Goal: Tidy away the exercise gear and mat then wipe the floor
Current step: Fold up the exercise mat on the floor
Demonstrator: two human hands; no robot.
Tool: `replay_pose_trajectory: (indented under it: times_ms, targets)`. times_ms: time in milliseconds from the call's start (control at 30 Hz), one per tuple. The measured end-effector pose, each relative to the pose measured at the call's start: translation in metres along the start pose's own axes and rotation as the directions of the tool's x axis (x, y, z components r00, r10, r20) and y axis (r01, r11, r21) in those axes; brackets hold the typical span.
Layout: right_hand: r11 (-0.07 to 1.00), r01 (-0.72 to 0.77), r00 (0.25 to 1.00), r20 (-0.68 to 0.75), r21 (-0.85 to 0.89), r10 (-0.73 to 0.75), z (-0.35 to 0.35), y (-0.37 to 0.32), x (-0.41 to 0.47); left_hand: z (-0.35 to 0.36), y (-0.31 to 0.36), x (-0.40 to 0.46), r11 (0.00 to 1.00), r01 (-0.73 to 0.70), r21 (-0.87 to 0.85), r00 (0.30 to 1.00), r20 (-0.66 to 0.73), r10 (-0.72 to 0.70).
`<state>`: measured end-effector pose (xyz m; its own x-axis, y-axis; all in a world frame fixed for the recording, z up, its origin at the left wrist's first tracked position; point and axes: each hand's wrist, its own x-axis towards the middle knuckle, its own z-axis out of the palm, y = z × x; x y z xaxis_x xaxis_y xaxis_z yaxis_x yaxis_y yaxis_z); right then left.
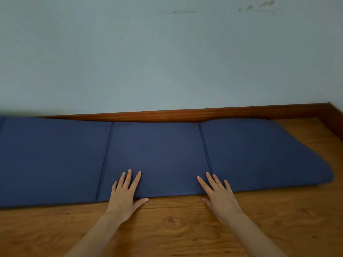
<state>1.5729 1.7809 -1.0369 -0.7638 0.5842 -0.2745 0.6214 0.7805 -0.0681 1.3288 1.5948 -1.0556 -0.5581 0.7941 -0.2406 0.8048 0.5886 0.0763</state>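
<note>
A dark blue folding mat (156, 151) lies flat on the wooden floor along the wall, divided by two crease lines into panels. My left hand (126, 193) rests palm down on the near edge of the middle panel, fingers spread, thumb on the floor side. My right hand (219, 195) lies flat on the same edge, by the right crease, fingers apart. Neither hand holds anything. The mat's left end runs out of view.
The wooden floor (176, 229) stretches toward me in front of the mat. A brown skirting board (185, 114) runs behind the mat under a pale blue wall (167, 52) and turns a corner at the far right.
</note>
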Motion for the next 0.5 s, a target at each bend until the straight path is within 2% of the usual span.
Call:
replay_pose_trajectory:
  times_ms: [133,267,400,500]
  targets:
    - [0.999,-0.031,0.999,0.022,-0.023,0.031,-0.002,-0.002,0.004,-0.008,0.003,0.002,0.987,-0.014,0.158,0.999,0.052,0.006]
    - [0.985,0.0,0.998,0.069,-0.172,0.012,-0.015,-0.007,0.004,-0.017,0.008,0.005,0.938,-0.059,0.342,0.994,0.112,0.021]
    - [0.976,-0.031,0.997,0.065,-0.215,0.046,-0.018,-0.018,0.008,-0.024,0.009,0.005,0.909,-0.098,0.405,0.99,0.137,0.045]
    - [0.974,-0.054,0.994,0.08,-0.219,0.073,-0.024,-0.026,0.013,-0.028,0.009,0.003,0.919,-0.102,0.381,0.988,0.143,0.05]
